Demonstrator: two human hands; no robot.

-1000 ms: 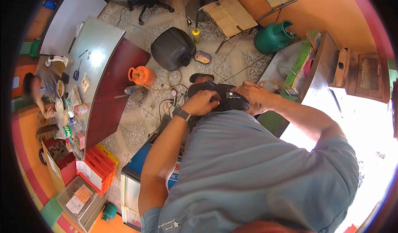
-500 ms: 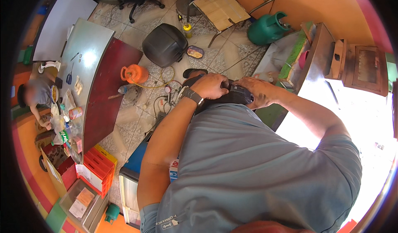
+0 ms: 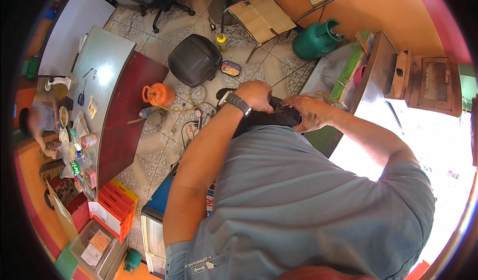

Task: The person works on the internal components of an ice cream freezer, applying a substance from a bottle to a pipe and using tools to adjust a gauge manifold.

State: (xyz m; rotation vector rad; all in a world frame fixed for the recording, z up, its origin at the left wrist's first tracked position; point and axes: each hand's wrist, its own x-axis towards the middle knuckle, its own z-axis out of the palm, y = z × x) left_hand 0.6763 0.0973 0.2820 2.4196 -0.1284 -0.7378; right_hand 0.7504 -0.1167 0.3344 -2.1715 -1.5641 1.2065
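Observation:
Both my hands are at my waist, at a black item (image 3: pixel 269 118) that looks like fabric, perhaps a pouch or bag; its exact kind is not clear. My left hand (image 3: pixel 255 95), with a dark-strapped watch (image 3: pixel 234 101) at its wrist, curls its fingers over the left side of the item. From the other side my right hand (image 3: pixel 309 112), dark smudges on its skin, grips the right edge. The two hands almost meet over it. My own shirt front hides the lower part of the item, and the fingertips are partly out of sight.
A black case (image 3: pixel 195 60), an orange gas cylinder (image 3: pixel 160 95) with a yellow hose and a green gas cylinder (image 3: pixel 316 40) stand on the tiled floor. A metal-topped counter (image 3: pixel 107 76) runs along the left, with another person (image 3: pixel 45 115) behind it. Red crates (image 3: pixel 117 208) are lower left.
My left hand has shifted slightly and its wrist has turned over the black item. The right hand stays nearly in place. The whole view has shifted a little.

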